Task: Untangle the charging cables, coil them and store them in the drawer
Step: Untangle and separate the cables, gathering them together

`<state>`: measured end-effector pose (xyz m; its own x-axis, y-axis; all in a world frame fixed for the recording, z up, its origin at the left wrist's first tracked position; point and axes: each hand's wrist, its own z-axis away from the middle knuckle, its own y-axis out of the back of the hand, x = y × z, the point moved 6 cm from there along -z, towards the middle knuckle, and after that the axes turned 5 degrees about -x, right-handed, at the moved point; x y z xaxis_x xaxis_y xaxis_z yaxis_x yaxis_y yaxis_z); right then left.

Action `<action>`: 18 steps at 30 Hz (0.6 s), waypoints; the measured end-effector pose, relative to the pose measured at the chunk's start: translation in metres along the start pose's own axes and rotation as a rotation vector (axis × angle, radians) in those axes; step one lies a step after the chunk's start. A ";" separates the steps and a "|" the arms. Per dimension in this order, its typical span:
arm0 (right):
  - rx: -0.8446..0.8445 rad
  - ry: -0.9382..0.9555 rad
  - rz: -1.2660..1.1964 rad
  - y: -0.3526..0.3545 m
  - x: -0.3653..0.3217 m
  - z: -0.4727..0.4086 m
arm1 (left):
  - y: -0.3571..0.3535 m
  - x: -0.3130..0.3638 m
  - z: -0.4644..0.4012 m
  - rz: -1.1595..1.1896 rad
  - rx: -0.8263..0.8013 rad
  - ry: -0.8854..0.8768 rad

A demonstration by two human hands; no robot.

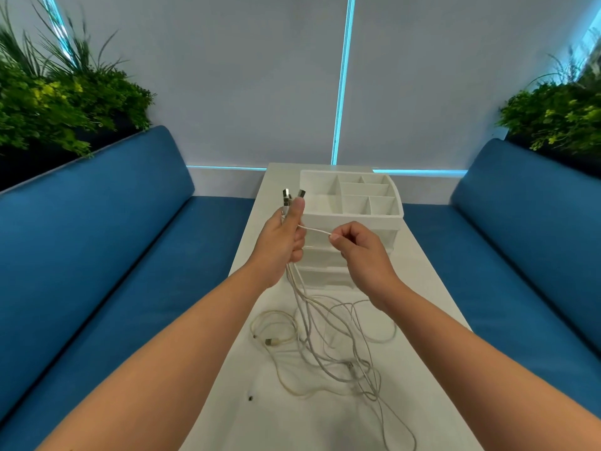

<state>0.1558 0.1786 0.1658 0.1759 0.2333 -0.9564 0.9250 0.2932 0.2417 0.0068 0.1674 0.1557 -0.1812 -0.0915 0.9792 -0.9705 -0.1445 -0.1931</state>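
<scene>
Fingers [297, 242] of the left hand [281, 242] curl around a bundle of white charging cables [325, 340], plugs pointing up, while the right hand [361, 255] pinches one strand pulled taut between them. Both forearms reach forward above the white surface [422, 304], where the cables' loose ends lie tangled before a drawer organizer [351, 219].

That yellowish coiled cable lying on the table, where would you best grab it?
Probably at the looped part of the yellowish coiled cable, pinched from above on its left arc. It lies flat on the table, and that side is free of the white tangle crossing its right.
</scene>
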 end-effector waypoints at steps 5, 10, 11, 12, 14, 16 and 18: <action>0.120 -0.030 -0.171 0.016 0.000 0.001 | -0.002 -0.003 -0.001 -0.120 -0.080 -0.035; 0.225 -0.033 -0.156 0.037 0.001 0.000 | 0.006 -0.006 -0.001 -0.104 -0.051 -0.039; 0.243 -0.041 -0.162 0.039 0.004 0.001 | 0.006 -0.006 0.000 -0.103 -0.048 -0.042; 0.274 -0.059 -0.180 0.041 0.008 0.002 | 0.007 -0.006 -0.001 -0.107 -0.038 -0.045; 0.348 -0.106 -0.205 0.048 0.019 0.003 | 0.012 -0.007 -0.001 -0.110 0.002 -0.046; 0.368 -0.157 -0.120 0.054 0.031 0.004 | 0.018 -0.009 -0.001 -0.088 0.047 -0.041; 0.316 -0.224 0.023 0.054 0.050 0.004 | 0.022 -0.011 -0.001 -0.074 0.075 -0.032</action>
<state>0.2161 0.2024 0.1304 0.2349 0.0179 -0.9718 0.9719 -0.0178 0.2346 -0.0125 0.1659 0.1406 -0.1034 -0.1088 0.9887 -0.9661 -0.2255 -0.1259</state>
